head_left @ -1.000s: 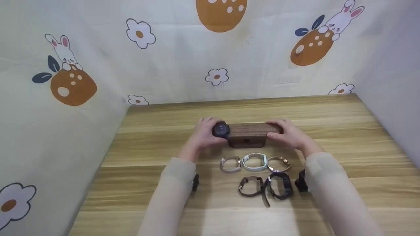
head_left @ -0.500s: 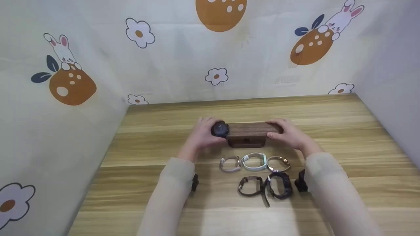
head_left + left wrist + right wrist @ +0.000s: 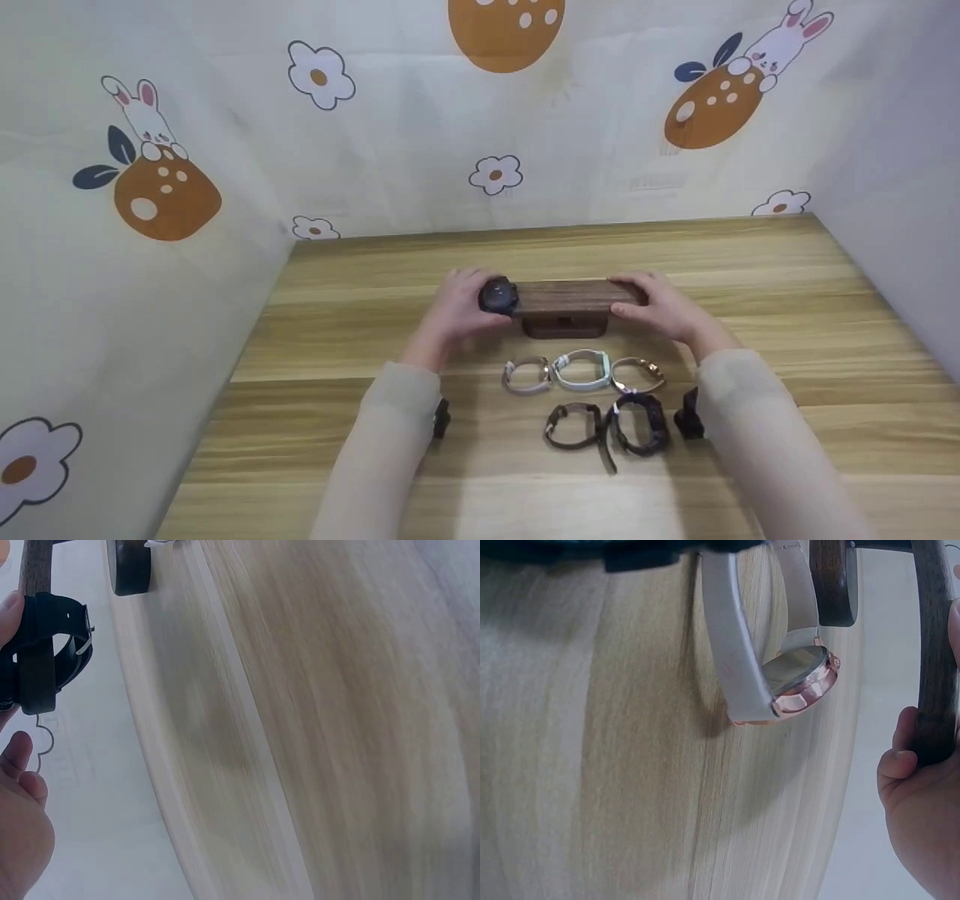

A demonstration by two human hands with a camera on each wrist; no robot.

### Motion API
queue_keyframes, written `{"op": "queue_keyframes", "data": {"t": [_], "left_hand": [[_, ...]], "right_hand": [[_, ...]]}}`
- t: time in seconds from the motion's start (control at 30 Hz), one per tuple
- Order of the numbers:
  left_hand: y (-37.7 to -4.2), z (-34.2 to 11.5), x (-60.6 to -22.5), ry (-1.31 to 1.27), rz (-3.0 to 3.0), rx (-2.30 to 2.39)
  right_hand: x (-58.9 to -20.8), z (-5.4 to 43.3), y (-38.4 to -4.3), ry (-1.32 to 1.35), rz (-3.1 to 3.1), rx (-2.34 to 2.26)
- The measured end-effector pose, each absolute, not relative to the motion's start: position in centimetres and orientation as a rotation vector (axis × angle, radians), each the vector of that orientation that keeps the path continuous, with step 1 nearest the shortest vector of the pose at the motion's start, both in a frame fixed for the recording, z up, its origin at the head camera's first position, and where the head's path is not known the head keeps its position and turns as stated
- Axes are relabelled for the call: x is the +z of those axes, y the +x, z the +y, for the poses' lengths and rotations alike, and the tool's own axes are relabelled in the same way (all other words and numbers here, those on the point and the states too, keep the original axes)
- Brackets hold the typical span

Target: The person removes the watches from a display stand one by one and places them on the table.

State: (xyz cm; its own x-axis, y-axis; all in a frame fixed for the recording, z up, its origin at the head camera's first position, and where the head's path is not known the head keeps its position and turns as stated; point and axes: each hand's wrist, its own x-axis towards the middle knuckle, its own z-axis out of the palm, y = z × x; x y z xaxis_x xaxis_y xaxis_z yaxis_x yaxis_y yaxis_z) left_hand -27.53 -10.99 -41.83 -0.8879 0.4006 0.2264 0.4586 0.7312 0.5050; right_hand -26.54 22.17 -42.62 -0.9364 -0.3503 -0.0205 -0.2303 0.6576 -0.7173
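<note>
A dark wooden watch stand [image 3: 564, 295] with a raised bar and a smaller base stands at the middle of the table. A black watch [image 3: 499, 296] is looped around the bar near its left end, dial up. My left hand [image 3: 461, 306] grips this watch from the left, thumb in front and fingers behind. In the left wrist view, the bar's end [image 3: 37, 694] pokes out past the buckled black strap [image 3: 71, 619]. At the right end of the bar, my right hand [image 3: 661, 307] holds the wood between thumb and fingers.
In front of the stand lie several watches: a pale pink one [image 3: 527, 388], a mint one [image 3: 581, 386], a gold-cased one [image 3: 652, 369], a brown one [image 3: 574, 445] and a black one [image 3: 656, 426]. A patterned backdrop [image 3: 405, 150] closes off the table's far edge.
The black watch has slid slightly left along the bar with my left hand. My right hand and the stand have stayed in place.
</note>
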Motion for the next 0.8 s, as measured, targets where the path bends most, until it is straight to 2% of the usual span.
{"op": "queue_keyframes", "data": {"t": [0.8], "left_hand": [[-27.0, -12.4, -42.2, -0.651, -2.827, -0.866]], "right_hand": [[-42.6, 22.2, -26.7, -0.493, 2.73, -1.122]]}}
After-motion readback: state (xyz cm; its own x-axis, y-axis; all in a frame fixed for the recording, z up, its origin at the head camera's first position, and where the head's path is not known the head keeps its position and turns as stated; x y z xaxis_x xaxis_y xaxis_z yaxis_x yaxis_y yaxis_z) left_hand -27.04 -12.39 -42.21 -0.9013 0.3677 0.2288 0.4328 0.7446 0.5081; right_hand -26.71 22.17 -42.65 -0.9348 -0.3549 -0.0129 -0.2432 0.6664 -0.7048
